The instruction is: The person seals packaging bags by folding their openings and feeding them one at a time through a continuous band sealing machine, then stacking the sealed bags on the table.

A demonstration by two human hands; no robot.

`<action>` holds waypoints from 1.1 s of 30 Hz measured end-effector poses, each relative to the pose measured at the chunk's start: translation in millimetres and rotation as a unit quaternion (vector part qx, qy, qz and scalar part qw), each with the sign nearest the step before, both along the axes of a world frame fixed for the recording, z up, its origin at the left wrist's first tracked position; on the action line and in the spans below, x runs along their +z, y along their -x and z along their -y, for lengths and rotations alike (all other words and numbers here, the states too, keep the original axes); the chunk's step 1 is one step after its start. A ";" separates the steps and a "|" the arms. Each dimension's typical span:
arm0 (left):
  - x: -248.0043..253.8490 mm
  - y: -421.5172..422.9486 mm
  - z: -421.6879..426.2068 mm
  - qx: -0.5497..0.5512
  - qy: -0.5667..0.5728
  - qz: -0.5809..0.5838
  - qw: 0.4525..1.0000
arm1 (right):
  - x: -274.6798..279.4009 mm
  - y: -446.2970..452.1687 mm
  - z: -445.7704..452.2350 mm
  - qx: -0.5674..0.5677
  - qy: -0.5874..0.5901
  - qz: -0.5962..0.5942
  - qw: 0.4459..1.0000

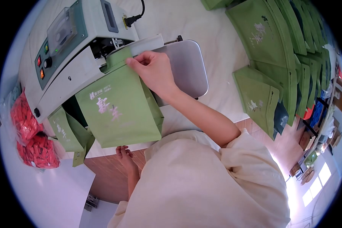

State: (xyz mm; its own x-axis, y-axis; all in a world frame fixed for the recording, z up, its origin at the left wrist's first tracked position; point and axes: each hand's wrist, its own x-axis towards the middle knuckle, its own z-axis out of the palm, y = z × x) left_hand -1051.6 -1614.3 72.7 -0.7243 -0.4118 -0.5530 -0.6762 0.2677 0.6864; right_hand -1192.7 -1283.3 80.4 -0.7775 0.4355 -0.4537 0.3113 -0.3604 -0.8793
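One matte-green, flat-faced fabric-like pouch with pale lettering (119, 95) has its top strip at the mouth of a boxy off-white sealing machine (97, 22), whose body stands toward eleven o'clock. At the pouch's one o'clock edge, the right hand (154, 72) pinches it between thumb and fingers. Just below six o'clock, the left hand (124, 155) has curled fingers; whether they grip it I cannot tell. Toward eight o'clock sits a smaller-looking green pouch (67, 132).
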 end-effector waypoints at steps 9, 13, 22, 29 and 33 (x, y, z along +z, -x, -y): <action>-3.7 -4.0 -1.6 0.005 -0.005 0.014 1.000 | -0.3 5.1 11.8 -0.002 0.025 -0.004 1.000; -6.6 -6.1 1.3 0.005 0.000 0.015 1.000 | -4.4 7.6 18.2 -0.003 0.024 -0.006 1.000; -8.2 -8.8 3.8 0.000 0.000 0.017 1.000 | -2.1 12.8 27.9 0.005 0.035 0.000 0.999; -7.7 -11.1 4.2 0.003 0.003 0.016 1.000 | -0.8 16.9 35.9 0.002 0.032 -0.006 0.999; -4.2 -13.5 8.3 -0.002 0.019 0.024 1.000 | -4.5 19.7 42.4 0.001 0.021 -0.016 1.000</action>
State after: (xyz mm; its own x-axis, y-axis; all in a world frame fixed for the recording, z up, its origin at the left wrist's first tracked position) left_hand -1038.1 -1622.5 68.5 -0.6987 -0.4301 -0.5718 -0.7074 0.2952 0.6422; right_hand -1212.4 -1325.7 75.9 -0.7923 0.4162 -0.4461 0.2836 -0.3961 -0.8733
